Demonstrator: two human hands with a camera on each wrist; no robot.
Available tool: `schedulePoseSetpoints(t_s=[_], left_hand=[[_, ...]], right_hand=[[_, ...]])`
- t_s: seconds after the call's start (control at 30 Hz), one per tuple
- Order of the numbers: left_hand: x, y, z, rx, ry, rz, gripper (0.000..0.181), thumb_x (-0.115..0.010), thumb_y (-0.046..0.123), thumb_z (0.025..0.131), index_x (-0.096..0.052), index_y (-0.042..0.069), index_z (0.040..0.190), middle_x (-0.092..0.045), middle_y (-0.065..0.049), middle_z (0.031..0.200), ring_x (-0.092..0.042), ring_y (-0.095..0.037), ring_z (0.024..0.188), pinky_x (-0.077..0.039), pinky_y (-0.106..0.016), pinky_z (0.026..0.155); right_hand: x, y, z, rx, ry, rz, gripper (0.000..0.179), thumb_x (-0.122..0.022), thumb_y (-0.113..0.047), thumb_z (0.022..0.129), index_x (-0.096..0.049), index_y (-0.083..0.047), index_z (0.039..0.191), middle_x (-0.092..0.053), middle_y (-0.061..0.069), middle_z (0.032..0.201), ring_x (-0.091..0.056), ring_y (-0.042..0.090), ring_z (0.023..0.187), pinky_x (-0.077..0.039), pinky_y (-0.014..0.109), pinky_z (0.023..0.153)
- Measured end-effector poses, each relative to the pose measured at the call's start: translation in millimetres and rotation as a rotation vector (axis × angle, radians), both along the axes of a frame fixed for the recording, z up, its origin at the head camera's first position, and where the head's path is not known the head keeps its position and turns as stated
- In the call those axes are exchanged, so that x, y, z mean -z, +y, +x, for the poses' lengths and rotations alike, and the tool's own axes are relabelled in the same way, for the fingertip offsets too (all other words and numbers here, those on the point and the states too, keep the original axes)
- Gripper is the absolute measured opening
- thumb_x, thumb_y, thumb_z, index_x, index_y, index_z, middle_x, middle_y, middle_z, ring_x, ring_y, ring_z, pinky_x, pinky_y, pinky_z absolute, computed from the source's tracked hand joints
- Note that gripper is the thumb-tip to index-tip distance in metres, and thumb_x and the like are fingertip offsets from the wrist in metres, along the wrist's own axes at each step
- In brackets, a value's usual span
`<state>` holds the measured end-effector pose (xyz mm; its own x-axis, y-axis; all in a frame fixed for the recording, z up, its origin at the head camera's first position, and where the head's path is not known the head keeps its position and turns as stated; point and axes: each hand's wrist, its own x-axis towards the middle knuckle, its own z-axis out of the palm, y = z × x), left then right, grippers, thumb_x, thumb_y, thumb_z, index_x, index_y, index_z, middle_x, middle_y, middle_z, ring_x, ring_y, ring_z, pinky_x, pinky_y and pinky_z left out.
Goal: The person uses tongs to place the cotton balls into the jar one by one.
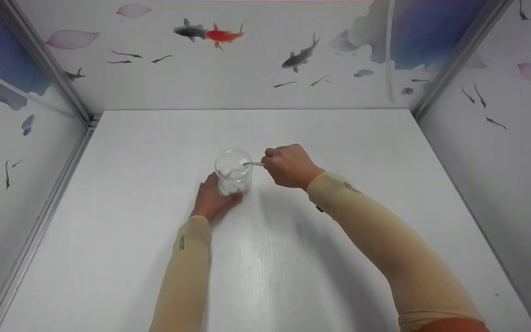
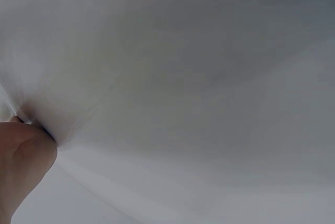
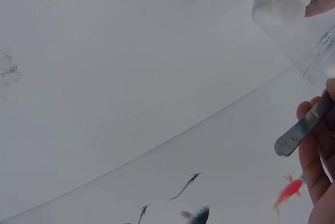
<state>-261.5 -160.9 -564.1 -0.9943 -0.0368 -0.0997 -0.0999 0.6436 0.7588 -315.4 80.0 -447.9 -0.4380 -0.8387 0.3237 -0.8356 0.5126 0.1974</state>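
A clear round jar (image 1: pixel 249 180) stands on the white table, with white cotton balls (image 1: pixel 232 187) gathered in its lower part. My left hand (image 1: pixel 213 199) grips the jar low on its near side, thumb toward the right; in the left wrist view only the thumb (image 2: pixel 26 156) shows at the edge. My right hand (image 1: pixel 291 165) pinches metal tweezers (image 1: pixel 257 164), held nearly level. Their tips overlap the jar's mouth, with a small white piece (image 1: pixel 243 162) right at them. In the right wrist view the wide end of the tweezers (image 3: pixel 294 139) sticks out past the fingers.
The white tabletop (image 1: pixel 127 184) spreads around the jar. Panels printed with fish surround it: a back wall (image 1: pixel 256 83), a left one (image 1: pixel 26 166) and a right one (image 1: pixel 486 152). Metal strips (image 1: pixel 62 64) run along the left corner.
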Motion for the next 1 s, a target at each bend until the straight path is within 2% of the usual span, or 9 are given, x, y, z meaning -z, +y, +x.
schedulePoseSetpoints(t_s=[0.47, 0.67, 0.8, 1.0], left_hand=[[-1.3, 3.8, 0.6, 0.001, 0.006, 0.011, 0.102, -0.082, 0.048, 0.079, -0.028, 0.012, 0.157, -0.039, -0.009, 0.154, -0.029, -0.025, 0.145, -0.002, -0.040, 0.124], [-4.9, 4.5, 2.0, 0.000, -0.013, 0.029, 0.105, -0.082, 0.049, 0.079, -0.025, 0.010, 0.158, -0.037, -0.010, 0.156, -0.028, -0.026, 0.146, -0.002, -0.037, 0.123], [-6.5, 3.3, 3.2, -0.006, -0.021, 0.043, 0.105, -0.082, 0.048, 0.079, -0.023, 0.010, 0.158, -0.035, -0.010, 0.157, -0.026, -0.027, 0.146, -0.001, -0.037, 0.124], [-6.7, 1.5, 4.8, -0.022, -0.041, 0.053, 0.105, -0.082, 0.049, 0.079, -0.023, 0.013, 0.159, -0.034, -0.008, 0.158, -0.023, -0.027, 0.147, -0.001, -0.039, 0.124]], right_hand=[[1.5, 10, 0.2, 0.026, -0.015, 0.032, 0.012, -0.066, -0.011, 0.094, -0.077, -0.008, 0.095, -0.067, 0.004, 0.080, -0.063, 0.018, 0.060, -0.058, 0.031, 0.053], [2.8, 33, -3.4, 0.052, 0.020, -0.024, 0.010, -0.067, -0.012, 0.093, -0.076, -0.007, 0.092, -0.065, 0.005, 0.077, -0.062, 0.019, 0.059, -0.056, 0.033, 0.048], [14.3, 55, -5.2, 0.100, 0.005, -0.069, 0.008, -0.069, -0.011, 0.091, -0.076, -0.008, 0.088, -0.062, 0.004, 0.075, -0.061, 0.018, 0.057, -0.053, 0.034, 0.043], [51.6, 86, -0.7, 0.173, -0.103, -0.082, 0.006, -0.071, -0.009, 0.089, -0.076, -0.008, 0.088, -0.063, 0.003, 0.075, -0.061, 0.018, 0.056, -0.053, 0.034, 0.045]])
